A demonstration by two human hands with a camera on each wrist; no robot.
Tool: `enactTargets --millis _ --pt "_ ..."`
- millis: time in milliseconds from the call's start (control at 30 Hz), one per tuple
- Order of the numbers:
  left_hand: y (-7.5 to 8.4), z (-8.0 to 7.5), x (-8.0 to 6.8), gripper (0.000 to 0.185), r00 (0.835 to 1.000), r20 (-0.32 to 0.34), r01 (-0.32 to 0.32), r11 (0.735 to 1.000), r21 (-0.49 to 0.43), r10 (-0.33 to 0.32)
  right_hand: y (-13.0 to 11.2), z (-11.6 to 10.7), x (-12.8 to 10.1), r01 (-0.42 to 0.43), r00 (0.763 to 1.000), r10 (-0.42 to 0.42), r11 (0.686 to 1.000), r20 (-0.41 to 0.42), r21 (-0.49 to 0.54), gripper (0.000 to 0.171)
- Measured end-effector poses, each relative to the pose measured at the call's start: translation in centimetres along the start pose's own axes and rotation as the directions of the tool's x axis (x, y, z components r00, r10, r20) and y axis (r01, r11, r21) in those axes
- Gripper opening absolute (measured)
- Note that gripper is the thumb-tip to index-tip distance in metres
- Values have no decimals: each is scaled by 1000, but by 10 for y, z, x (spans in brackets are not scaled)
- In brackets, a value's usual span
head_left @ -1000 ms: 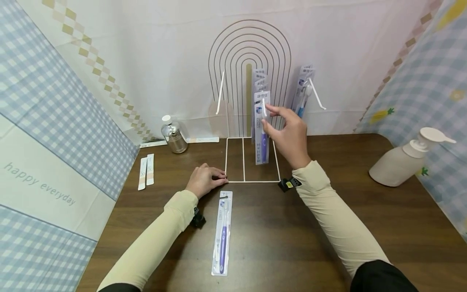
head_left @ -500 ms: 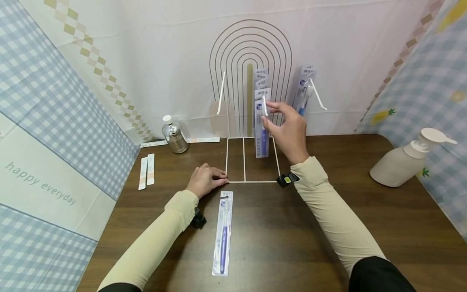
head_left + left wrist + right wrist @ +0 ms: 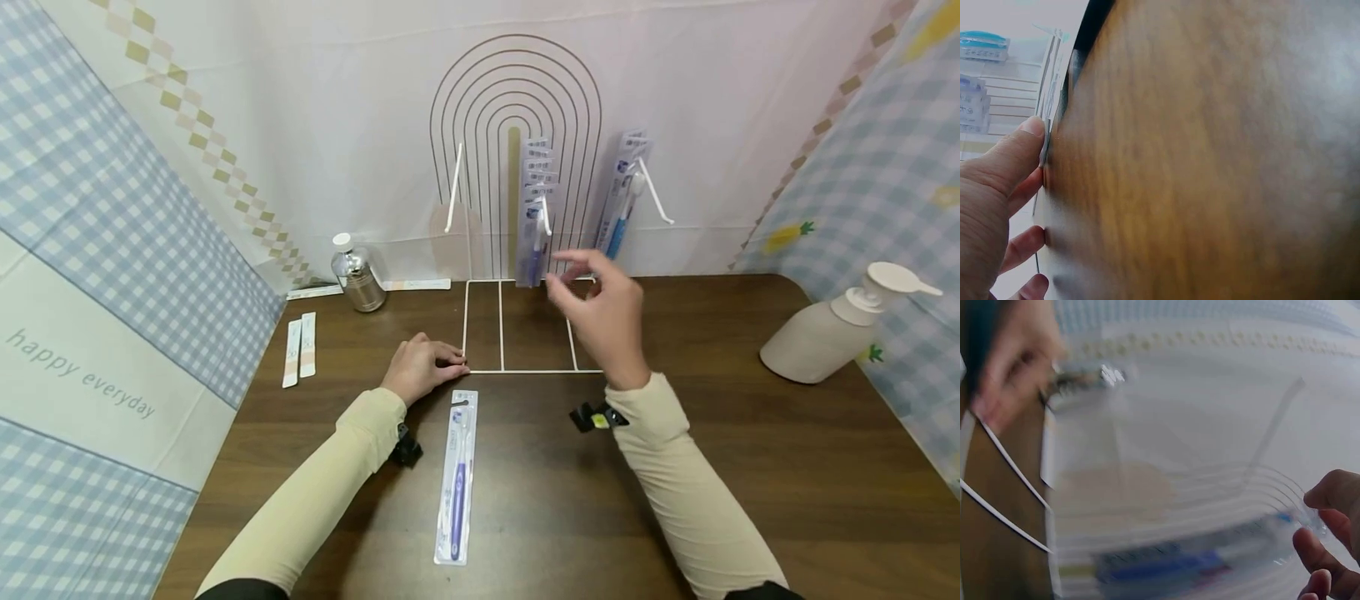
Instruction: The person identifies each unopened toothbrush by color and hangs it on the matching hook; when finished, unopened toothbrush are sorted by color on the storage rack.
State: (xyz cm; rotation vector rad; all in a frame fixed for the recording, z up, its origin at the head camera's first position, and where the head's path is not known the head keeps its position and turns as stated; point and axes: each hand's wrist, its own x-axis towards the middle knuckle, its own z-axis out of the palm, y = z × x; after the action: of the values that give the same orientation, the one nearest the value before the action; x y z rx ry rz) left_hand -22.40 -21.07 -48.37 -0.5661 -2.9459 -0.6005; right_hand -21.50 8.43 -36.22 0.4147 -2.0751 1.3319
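Note:
Packaged toothbrushes hang in a row on the middle hook of a white wire rack. My right hand is just below and right of them, thumb and forefinger curved with nothing between them. At the rack's front left corner my left hand pinches the base wire, with the fingers low against the table in the left wrist view. More toothbrush packs with blue handles hang on the right hook, and the left hook is bare. A purple toothbrush in its pack lies before the rack.
A silvery bottle with a white cap stands at the back left, near several paper strips. A pump bottle is at the right. Patterned cloth surrounds the wooden table.
My right hand has let go of the front toothbrush pack on the middle hook and drawn back downward. That pack now hangs farther back with the others. The left hand stays put.

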Motion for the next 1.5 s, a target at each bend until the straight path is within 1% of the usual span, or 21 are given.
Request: enactTargets --millis 67,167,300,400,500,633,733,767,833,933,1067,1267,1400,1500 --pt "0 0 0 20 1000 -4 -4 1000 4 4 -1 6 -16 -28 998 27 999 62 23 23" --pt "-1 1 1 19 1000 -13 -17 1000 1 17 -2 18 -38 -87 986 80 995 149 40 21" --pt "-2 2 1 18 998 -36 -52 999 0 52 0 37 -63 -151 960 139 988 243 31 20" --pt "-3 2 1 17 995 -57 -76 997 0 76 3 50 -80 -165 932 160 986 325 -13 20" --pt "-3 2 0 16 994 -67 -85 996 -6 84 7 62 -96 -176 885 192 981 424 -76 23" --pt "-2 2 0 17 995 -62 -80 997 -7 80 12 74 -114 -188 800 246 969 547 -161 30" --pt "-1 1 0 18 997 -51 -66 998 1 66 13 79 -124 -194 747 272 962 606 -192 35" --pt "-1 1 0 18 997 -47 -60 998 2 60 13 80 -127 -196 735 275 961 620 -194 36" --pt "-1 0 0 18 998 -40 -50 999 2 50 13 82 -131 -198 720 275 961 637 -192 36" --pt "-1 -1 0 18 999 -29 -38 999 1 38 13 85 -136 -186 716 258 966 649 -179 32" --pt "-1 -1 0 18 1000 -10 -20 1000 0 20 14 88 -141 -155 733 237 971 638 -184 28" --pt "-2 -1 0 18 1000 -6 -2 1000 -8 2 14 91 -143 -142 746 239 969 622 -203 30" --pt "-2 -1 0 19 1000 -15 -14 1000 -2 14 14 91 -144 -117 766 226 970 601 -215 29" --pt "-1 -1 0 19 1000 -19 -23 1000 4 23 14 87 -143 -112 787 211 973 580 -201 28"
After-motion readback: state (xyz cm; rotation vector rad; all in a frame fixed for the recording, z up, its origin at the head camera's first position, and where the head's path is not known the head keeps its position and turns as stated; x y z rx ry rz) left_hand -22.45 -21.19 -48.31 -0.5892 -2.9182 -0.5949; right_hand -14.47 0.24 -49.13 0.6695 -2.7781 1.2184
